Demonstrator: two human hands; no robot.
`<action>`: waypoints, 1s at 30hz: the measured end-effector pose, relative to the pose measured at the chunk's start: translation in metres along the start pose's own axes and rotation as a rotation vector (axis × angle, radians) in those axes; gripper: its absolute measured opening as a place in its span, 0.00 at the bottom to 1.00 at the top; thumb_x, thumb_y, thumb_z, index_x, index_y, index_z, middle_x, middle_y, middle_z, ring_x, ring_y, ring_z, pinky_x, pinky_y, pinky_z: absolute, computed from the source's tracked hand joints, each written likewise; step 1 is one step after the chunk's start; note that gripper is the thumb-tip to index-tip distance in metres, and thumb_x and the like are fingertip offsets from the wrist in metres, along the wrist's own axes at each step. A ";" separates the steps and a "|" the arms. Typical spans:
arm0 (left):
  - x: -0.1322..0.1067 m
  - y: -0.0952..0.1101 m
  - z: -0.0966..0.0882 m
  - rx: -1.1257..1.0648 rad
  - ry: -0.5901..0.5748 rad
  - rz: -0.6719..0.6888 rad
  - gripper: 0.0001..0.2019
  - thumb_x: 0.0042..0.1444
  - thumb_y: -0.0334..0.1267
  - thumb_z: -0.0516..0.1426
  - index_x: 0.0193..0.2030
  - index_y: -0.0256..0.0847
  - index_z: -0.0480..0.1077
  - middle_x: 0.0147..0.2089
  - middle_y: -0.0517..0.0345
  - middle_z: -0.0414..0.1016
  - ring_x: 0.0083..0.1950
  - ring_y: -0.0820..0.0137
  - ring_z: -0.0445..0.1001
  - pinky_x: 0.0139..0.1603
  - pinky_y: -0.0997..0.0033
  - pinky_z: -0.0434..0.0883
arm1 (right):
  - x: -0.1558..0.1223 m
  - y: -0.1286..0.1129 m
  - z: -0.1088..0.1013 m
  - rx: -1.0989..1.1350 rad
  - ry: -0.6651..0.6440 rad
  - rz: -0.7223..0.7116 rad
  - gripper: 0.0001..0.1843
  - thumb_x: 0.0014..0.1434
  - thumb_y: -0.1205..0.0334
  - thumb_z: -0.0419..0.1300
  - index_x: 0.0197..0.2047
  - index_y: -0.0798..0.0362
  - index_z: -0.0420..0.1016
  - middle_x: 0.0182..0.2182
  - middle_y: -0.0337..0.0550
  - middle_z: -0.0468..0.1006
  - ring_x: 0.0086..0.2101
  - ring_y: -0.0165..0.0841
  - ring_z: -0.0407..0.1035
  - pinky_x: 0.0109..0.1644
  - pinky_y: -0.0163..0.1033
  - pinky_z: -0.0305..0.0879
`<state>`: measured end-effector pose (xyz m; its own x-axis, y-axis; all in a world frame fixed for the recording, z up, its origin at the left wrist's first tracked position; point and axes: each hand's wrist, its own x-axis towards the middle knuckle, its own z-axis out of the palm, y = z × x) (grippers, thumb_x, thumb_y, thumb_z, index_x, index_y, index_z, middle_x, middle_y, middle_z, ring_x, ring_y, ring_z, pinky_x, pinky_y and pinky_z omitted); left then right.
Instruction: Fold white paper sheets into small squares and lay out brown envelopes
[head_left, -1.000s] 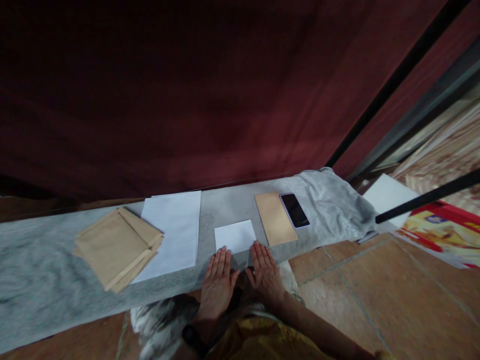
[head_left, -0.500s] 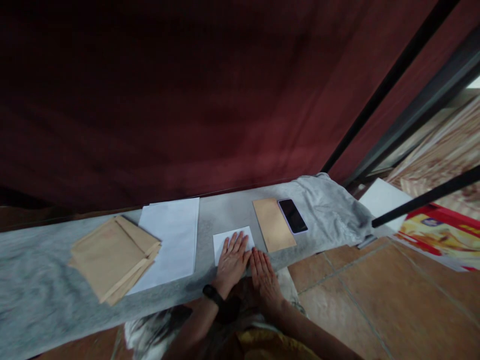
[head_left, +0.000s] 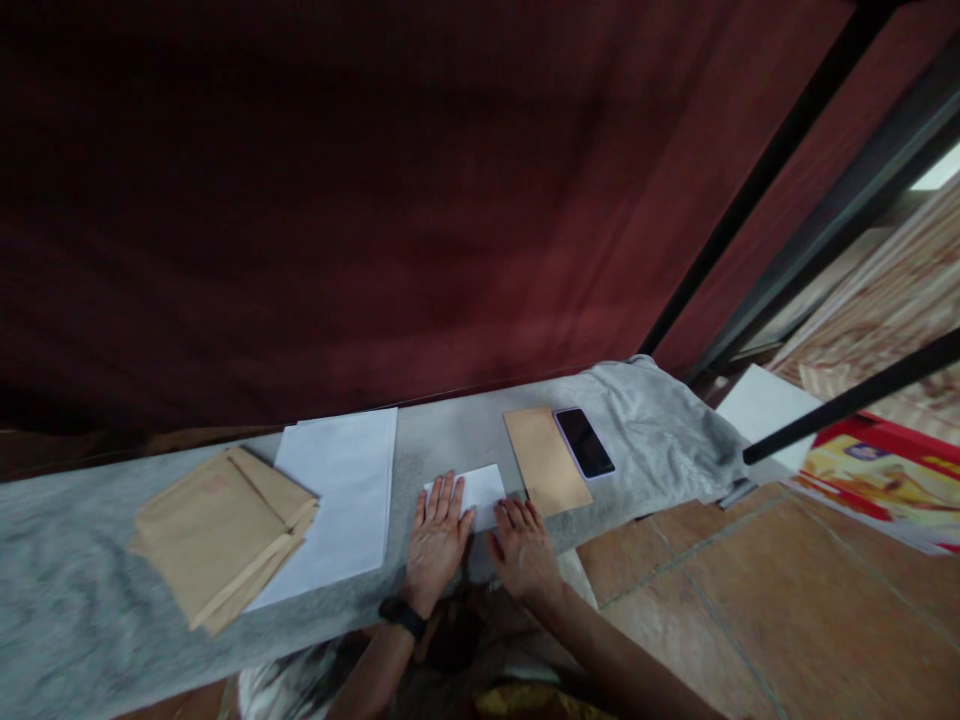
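Observation:
A small folded sheet of white paper (head_left: 484,490) lies on the grey cloth between my hands. My left hand (head_left: 437,535), with a black band on its wrist, rests flat over the paper's left side, fingers stretched out. At the lower right corner of the paper, my right hand (head_left: 523,548) touches the edge with its fingers spread. Just right of the paper is a brown envelope (head_left: 546,458), and a phone (head_left: 586,442) with a dark screen lies beside it.
Larger white sheets (head_left: 349,490) lie to the left, partly under a pile of brown envelopes (head_left: 217,530). Everything sits on a narrow bench covered in grey cloth (head_left: 67,570). A dark red curtain (head_left: 420,250) hangs behind; a red and yellow box (head_left: 885,480) stands right on the tiled floor.
My left hand has slid left across the paper, uncovering more of it. The right hand's fingers have spread, and the two hands are farther apart.

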<state>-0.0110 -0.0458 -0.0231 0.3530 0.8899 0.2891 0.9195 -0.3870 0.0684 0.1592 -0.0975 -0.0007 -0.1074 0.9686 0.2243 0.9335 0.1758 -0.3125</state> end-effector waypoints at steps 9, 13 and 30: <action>-0.008 -0.004 0.001 0.027 0.039 -0.113 0.31 0.69 0.52 0.43 0.71 0.34 0.58 0.72 0.44 0.60 0.74 0.55 0.56 0.71 0.47 0.56 | 0.042 0.006 0.023 0.008 -0.020 -0.083 0.26 0.70 0.60 0.48 0.69 0.57 0.62 0.67 0.53 0.64 0.66 0.41 0.56 0.69 0.50 0.54; -0.011 -0.008 -0.001 0.016 0.041 -0.114 0.31 0.69 0.52 0.43 0.71 0.34 0.58 0.72 0.44 0.60 0.74 0.55 0.56 0.71 0.48 0.57 | 0.063 0.010 0.014 -0.032 -0.130 -0.056 0.24 0.69 0.62 0.49 0.66 0.56 0.66 0.65 0.52 0.68 0.63 0.40 0.60 0.68 0.46 0.54; -0.015 -0.013 0.000 -0.110 0.122 -0.129 0.31 0.69 0.50 0.46 0.72 0.34 0.53 0.72 0.39 0.58 0.73 0.54 0.58 0.68 0.47 0.63 | 0.133 0.021 -0.009 -0.009 -0.327 -0.122 0.10 0.56 0.68 0.64 0.42 0.51 0.80 0.47 0.47 0.79 0.47 0.38 0.73 0.52 0.40 0.67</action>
<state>-0.0278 -0.0540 -0.0281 0.2034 0.9005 0.3843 0.9289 -0.3015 0.2149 0.1674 0.0332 0.0308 -0.3207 0.9460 -0.0482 0.9098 0.2935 -0.2935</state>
